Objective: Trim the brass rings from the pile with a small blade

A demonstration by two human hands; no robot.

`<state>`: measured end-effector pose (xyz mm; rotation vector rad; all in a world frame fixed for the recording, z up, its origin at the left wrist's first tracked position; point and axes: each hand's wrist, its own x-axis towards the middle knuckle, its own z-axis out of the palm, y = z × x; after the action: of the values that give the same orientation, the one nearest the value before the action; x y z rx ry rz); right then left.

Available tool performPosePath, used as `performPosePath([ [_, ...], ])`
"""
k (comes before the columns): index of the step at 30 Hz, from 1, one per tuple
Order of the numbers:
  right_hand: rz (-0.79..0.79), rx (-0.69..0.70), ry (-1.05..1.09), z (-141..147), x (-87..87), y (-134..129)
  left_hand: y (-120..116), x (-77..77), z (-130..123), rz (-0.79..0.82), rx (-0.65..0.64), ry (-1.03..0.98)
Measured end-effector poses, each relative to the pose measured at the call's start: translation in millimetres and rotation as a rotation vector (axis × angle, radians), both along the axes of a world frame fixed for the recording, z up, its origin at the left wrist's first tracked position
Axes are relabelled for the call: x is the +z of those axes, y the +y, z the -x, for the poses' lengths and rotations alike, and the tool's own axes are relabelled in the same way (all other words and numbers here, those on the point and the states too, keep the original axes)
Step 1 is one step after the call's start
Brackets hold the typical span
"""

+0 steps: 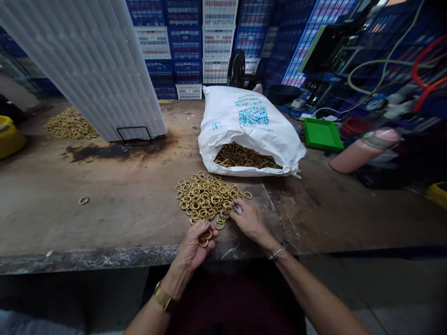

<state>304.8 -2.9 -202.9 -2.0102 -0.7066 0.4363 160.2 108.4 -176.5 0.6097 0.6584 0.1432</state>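
Note:
A loose pile of brass-coloured metal rings (209,193) lies on the worn table in front of me. At the pile's near edge, my left hand (195,244) is curled palm up around a few rings (206,236). My right hand (247,221) reaches into the pile's right side, its fingers pinched at a ring there; something small and whitish shows at the fingertips, its kind unclear. Behind the pile a white woven sack (244,125) lies on its side, its torn mouth toward me and more rings (247,156) inside.
A tall stack of white translucent trays (91,60) leans on a black wire stand (134,135), with another ring heap (70,124) behind it. One stray ring (84,200) lies left. To the right are a green tray (321,134) and a pink bottle (365,151). Crates (183,44) line the back.

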Motion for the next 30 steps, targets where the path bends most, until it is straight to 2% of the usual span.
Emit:
performPosePath([
  [3,-0.178,-0.087,0.37,3.2,4.5,-1.3,-3.4,-0.2,-4.9,-0.113,-0.037,-0.034],
  [5,-0.253,-0.083,0.587,8.7,10.2,-3.3,-6.3,-0.4,-8.1,-0.267,-0.043,-0.048],
  [9,-0.33,0.06,0.882,18.2,22.0,-7.9,-11.6,1.5,-14.0,-0.682,-0.08,0.0],
  [11,-0.351,0.12,0.993,20.8,25.0,-9.2,-12.9,3.4,-16.1,-0.841,-0.075,-0.025],
  [13,-0.367,0.167,1.087,22.4,26.1,-9.5,-13.4,4.5,-16.9,-0.932,-0.068,-0.083],
  [15,-0.388,0.205,1.158,24.0,25.9,-8.9,-13.1,4.0,-16.3,-0.957,-0.08,-0.111],
  [17,-0.392,0.23,1.178,26.0,24.9,-7.7,-12.2,2.1,-14.6,-0.964,-0.074,-0.098],
  [19,-0.368,0.211,1.109,28.1,23.5,-6.0,-10.6,-0.1,-12.9,-1.011,-0.067,-0.069],
  [22,-0.305,0.133,0.883,30.9,20.6,-3.5,-8.2,-1.1,-11.4,-1.12,-0.053,-0.019],
  [24,-0.267,0.116,0.725,32.3,18.2,-2.0,-7.5,0.4,-11.4,-1.139,-0.045,-0.012],
  [27,-0.253,0.108,0.607,33.5,14.6,-0.4,-8.0,3.5,-11.7,-1.076,-0.064,-0.032],
  [30,-0.257,0.078,0.616,33.8,11.1,0.7,-8.9,3.3,-10.9,-0.912,-0.149,0.01],
])
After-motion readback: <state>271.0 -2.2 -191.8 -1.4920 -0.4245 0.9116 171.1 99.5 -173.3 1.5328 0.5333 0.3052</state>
